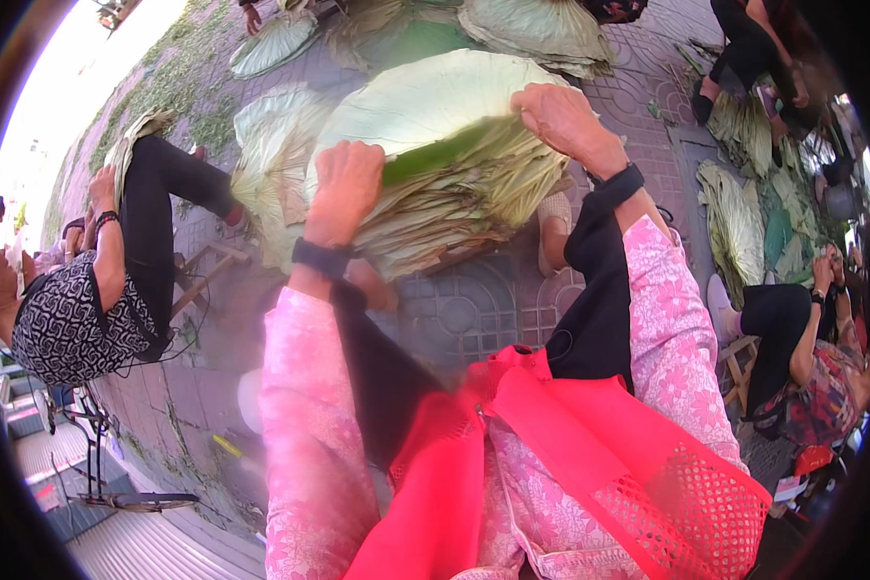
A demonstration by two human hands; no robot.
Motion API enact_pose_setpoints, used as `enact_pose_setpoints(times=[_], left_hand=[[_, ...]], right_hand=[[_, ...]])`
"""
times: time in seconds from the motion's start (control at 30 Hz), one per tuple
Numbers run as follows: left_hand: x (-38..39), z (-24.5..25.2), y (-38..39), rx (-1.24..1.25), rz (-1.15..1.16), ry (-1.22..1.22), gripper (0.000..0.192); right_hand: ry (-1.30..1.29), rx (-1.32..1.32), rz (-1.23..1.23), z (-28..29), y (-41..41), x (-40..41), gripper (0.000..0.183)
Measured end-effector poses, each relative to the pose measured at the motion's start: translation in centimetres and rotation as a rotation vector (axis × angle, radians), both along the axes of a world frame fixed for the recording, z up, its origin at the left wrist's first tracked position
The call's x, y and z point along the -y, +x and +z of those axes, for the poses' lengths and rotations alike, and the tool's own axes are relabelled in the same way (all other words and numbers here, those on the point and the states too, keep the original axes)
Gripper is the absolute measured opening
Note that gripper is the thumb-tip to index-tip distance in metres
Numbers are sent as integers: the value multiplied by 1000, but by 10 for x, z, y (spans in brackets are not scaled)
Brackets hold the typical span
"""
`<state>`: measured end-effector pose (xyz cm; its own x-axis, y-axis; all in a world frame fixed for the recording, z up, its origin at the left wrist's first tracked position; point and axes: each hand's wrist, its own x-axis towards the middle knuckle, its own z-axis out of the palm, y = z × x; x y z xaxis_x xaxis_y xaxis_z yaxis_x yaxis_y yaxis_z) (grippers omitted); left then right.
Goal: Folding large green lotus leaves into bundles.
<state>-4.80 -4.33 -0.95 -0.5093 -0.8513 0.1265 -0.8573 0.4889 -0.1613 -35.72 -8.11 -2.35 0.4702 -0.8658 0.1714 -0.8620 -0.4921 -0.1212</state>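
A broad stack of dried, pale green lotus leaves (471,196) lies before me, its layered brown-yellow edges facing me. My left hand (348,177) is closed on the near left edge of the pale top leaf (442,94). On the right, my right hand (562,119) grips the same leaf's edge, its fingers curled over it. Between the hands the leaf's edge is raised, and a darker green surface shows below it. Another pile of wrinkled leaves (279,145) adjoins the stack at the left.
Further leaf piles (533,32) lie beyond. A person in a patterned top (80,319) sits at the left holding leaves; another person (805,355) sits at the right near a leaf pile (728,217). More people work at the upper right. Leaf scraps (210,123) litter the paving.
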Motion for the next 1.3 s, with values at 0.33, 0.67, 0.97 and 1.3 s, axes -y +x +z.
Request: enact_pose_setpoints(times=[0.33, 0.67, 0.97, 1.3], left_hand=[[-21, -16, -9, -13, -116, -21, 11], [-17, -15, -19, -60, -122, -10, 10], [-11, -6, -52, -97, -142, 150, 36], [-5, -11, -57, -294, -162, 228, 38]], right_hand=[[110, 35, -67, -8, -17, 6, 15], [78, 124, -47, -10, -26, 5, 19], [78, 136, -545, 26, -36, -2, 29], [51, 235, -633, 29, -41, -2, 31]])
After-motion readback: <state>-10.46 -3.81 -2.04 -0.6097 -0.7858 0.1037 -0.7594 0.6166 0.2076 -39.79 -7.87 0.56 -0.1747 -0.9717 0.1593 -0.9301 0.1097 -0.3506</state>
